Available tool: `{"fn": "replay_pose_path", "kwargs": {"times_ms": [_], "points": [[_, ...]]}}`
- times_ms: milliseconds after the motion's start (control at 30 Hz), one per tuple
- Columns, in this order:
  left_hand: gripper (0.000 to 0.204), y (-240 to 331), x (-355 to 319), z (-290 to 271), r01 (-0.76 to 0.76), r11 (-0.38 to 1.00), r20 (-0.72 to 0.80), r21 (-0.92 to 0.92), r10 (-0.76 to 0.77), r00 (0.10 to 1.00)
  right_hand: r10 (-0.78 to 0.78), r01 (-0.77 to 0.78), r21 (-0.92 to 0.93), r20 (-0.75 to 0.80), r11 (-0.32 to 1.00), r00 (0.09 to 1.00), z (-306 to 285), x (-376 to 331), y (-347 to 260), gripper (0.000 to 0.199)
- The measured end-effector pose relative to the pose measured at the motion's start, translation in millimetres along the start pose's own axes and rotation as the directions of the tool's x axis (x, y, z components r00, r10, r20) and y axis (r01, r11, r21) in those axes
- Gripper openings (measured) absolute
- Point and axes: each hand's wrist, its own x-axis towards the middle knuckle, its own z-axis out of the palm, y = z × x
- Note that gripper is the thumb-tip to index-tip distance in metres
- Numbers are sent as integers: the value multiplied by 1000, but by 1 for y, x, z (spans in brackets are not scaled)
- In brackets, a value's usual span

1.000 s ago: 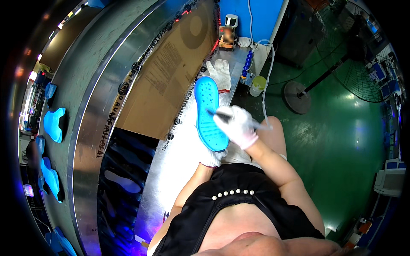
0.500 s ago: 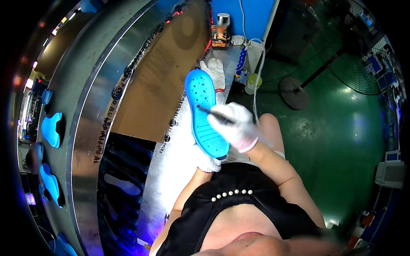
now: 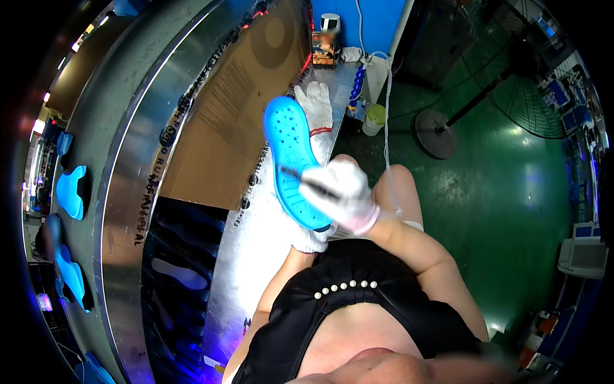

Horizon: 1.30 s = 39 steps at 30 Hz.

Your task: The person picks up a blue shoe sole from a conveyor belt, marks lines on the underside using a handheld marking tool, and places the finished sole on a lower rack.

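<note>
The blue sole (image 3: 288,144) in front of you is held up over the silvery counter (image 3: 240,281), along its right edge, tilted with its holed end pointing toward the far end and its ribbed end toward your lap. Work on its upper face looks under way: the dark, slim tool (image 3: 292,171) has its tip at the middle of the face, between holes and ribs, though blur hides whether it touches. Nothing visible separates finished areas from unfinished ones, so how much is left can't be told. Your left hand (image 3: 311,238) is gloved, under the ribbed end, seemingly supporting it; its fingers are hidden, so I cannot tell how they close. Your right hand (image 3: 342,192), also gloved, comes in from the right with the elbow bent, fingers curled round the tool. Beyond, a spare white glove (image 3: 314,105) lies by the counter's right edge, and brown cardboard (image 3: 236,109) runs along its left.
</note>
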Motion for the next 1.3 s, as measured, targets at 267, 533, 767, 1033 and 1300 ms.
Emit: {"fn": "replay_pose_path", "kwargs": {"times_ms": [267,533,767,1033,1300], "points": [[31,53,-6,41,-32,988,-19,-153,30,999,59,-70,100,106,993,993,-7,-6,-14,18],[85,77,6,30,77,820,2,-567,-93,996,69,-96,169,158,981,985,-5,-16,-23,14],[90,110,7,39,118,693,38,-711,-129,991,91,-126,257,142,958,986,-7,-20,-14,18],[76,131,15,9,455,700,205,-550,-415,886,169,-320,373,384,871,908,-13,-19,-23,18],[62,141,39,-22,549,812,199,-196,-515,833,89,-200,459,251,866,964,2,-25,-22,16]]}}
